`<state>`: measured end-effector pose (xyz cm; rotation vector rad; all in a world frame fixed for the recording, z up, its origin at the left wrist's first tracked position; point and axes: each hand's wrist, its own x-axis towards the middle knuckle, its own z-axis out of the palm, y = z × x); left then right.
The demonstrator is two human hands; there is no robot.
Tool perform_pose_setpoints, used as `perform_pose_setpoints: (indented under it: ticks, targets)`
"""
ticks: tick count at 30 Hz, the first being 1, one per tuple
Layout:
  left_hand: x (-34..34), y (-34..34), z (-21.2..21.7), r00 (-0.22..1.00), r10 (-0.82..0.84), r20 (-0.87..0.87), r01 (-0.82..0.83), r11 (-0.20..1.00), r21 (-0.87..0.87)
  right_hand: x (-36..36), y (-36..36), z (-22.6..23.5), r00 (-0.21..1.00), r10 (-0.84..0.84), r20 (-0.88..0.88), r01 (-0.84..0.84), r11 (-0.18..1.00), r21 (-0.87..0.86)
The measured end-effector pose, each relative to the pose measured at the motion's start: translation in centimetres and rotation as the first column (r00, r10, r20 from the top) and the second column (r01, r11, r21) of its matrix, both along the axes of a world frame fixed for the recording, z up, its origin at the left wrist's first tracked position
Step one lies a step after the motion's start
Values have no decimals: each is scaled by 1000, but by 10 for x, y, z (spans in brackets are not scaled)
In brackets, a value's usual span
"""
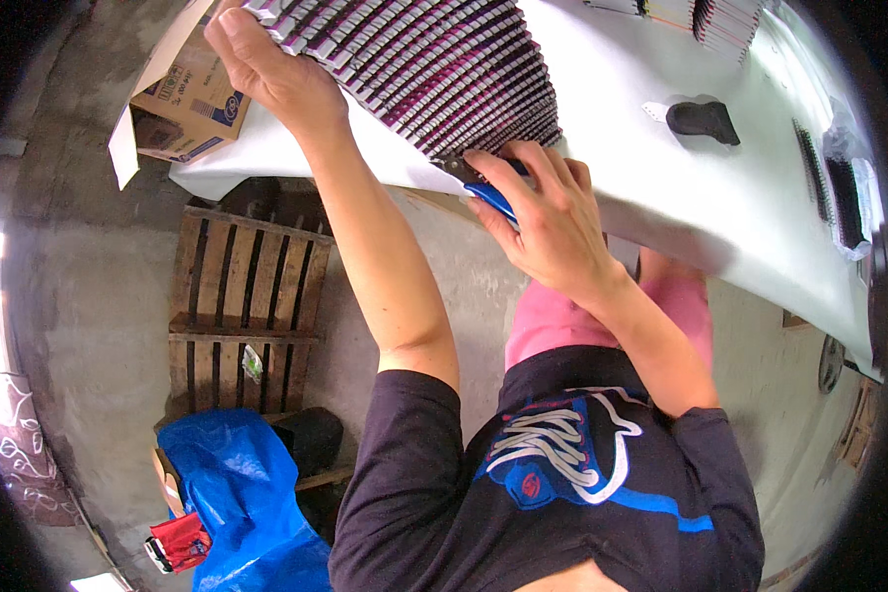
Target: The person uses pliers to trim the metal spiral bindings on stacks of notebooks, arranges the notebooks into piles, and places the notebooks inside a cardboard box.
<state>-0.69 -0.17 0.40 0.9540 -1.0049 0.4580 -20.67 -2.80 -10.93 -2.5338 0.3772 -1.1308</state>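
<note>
1. Where the striped stack [434, 79] ends nearest the body: right hand [555, 217], closed round a blue-handled tool [492, 200] (partly hidden).
2. Striped stack: over white table [617, 69].
3. Left hand [281, 79]: at stack's far-left edge; cannot tell whether gripping.

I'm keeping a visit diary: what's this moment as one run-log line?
left hand: grips ribbed purple-and-white stack | right hand: holds blue-handled tool at stack's near end | nearby: white-covered table, cardboard box
</note>
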Motion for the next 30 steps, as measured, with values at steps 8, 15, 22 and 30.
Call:
perform_pose_setpoints:
  ticks: [8,15,22,30]
  targets:
    - [11,-2,-1,1000,27,6,-27,999,-47,1,-6,2,883,434,176,-318,280,906]
    - [7,0,-1,993,112,33,-112,994,3,-4,4,-19,999,-5,38,1,994,112]
    - [8,-1,-1,999,2,50,-2,1000,-5,4,3,-21,999,-31,24,30,999,10]
    - [1,-2,-1,999,40,32,-40,999,19,10,4,-24,906,317,281,-413,508,756]
